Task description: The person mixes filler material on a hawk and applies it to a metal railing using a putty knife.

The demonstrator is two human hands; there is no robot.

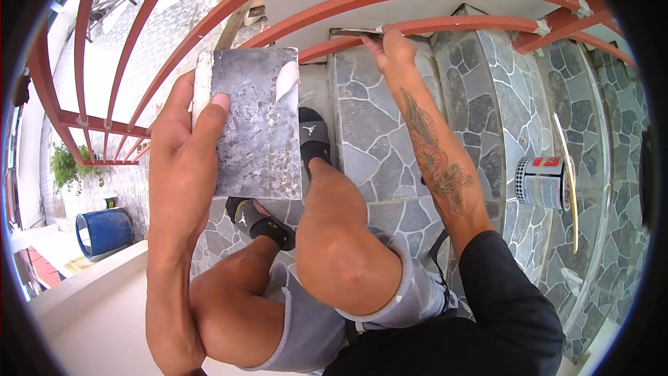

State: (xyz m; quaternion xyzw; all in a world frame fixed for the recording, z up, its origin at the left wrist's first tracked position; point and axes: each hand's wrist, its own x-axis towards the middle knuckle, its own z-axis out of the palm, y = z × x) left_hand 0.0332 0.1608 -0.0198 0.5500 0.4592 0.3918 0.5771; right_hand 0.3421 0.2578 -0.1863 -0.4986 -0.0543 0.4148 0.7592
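My left hand [188, 141] grips a flat grey rectangular plate [255, 136] by its left edge, thumb on top. A dab of white paste [287, 81] sits near the plate's upper right edge. Farther out, my right hand [394, 49] holds a thin, flat-bladed scraper [352, 32] against the lower red metal rail [459, 23]. The fingers of that hand are partly hidden behind the rail. White filler patches [543, 27] show at the rail's joints on the right.
Stone-patterned steps [376, 130] lie under my feet and rise to the right. On them stand a labelled can [540, 183] and a thin wooden stick [566, 167]. Red railing bars [141, 15] curve along the left. Beyond are a blue barrel [106, 231] and a green plant [73, 164].
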